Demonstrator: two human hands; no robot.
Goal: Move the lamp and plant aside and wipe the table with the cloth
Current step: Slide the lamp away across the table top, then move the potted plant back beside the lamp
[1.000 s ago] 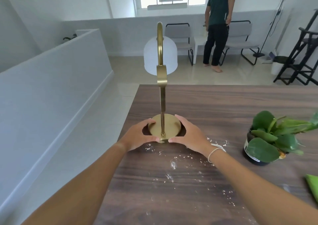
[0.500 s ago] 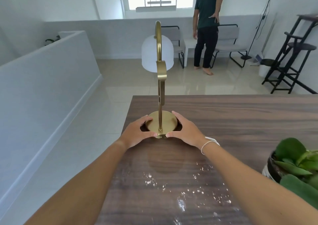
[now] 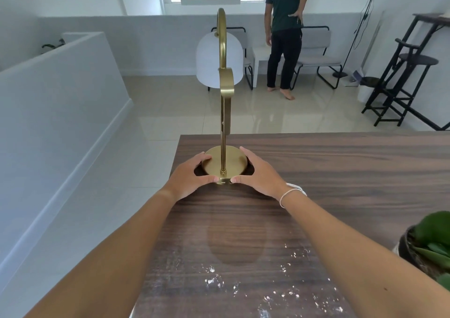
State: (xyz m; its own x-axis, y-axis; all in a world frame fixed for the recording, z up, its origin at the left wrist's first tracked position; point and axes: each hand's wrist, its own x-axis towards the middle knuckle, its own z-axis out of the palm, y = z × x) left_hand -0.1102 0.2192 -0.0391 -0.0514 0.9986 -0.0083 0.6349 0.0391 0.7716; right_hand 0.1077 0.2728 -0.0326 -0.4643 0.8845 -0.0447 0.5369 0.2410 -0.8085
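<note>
Brass arched table lamp (image 3: 224, 123) with a white dome shade stands upright near the far left corner of the dark wood-grain table (image 3: 341, 166); a leafy green plant in a dark round pot (image 3: 428, 247) sits at the right edge; white crumbs (image 3: 280, 293) litter the near surface; left hand (image 3: 188, 180) and right hand (image 3: 259, 175) cup the round base, fingers curled against its rim.

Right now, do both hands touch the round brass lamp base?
Touching. The head view shows left hand and right hand fingertips pressed against the round brass lamp base.
</note>
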